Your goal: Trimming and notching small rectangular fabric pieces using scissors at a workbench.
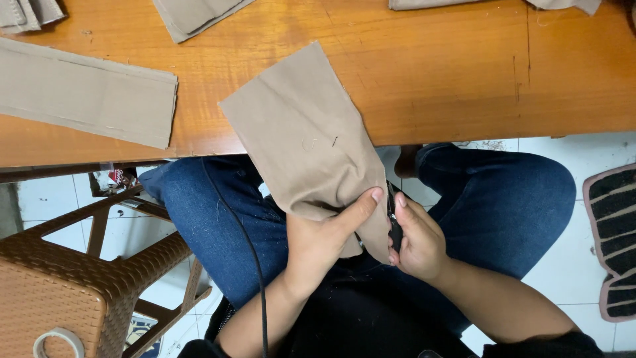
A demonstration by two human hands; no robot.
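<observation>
My left hand [318, 242] pinches the lower edge of the tan cloth [305, 132], thumb on top, fingers closed beneath. The cloth slopes from the table [450, 73] edge at centre frame down to my lap. My right hand [416, 242] is curled around a small dark tool [394, 229] (a snipper, perhaps) at that edge. The cloth looks light, limp and creasing; best held near the edge.
</observation>
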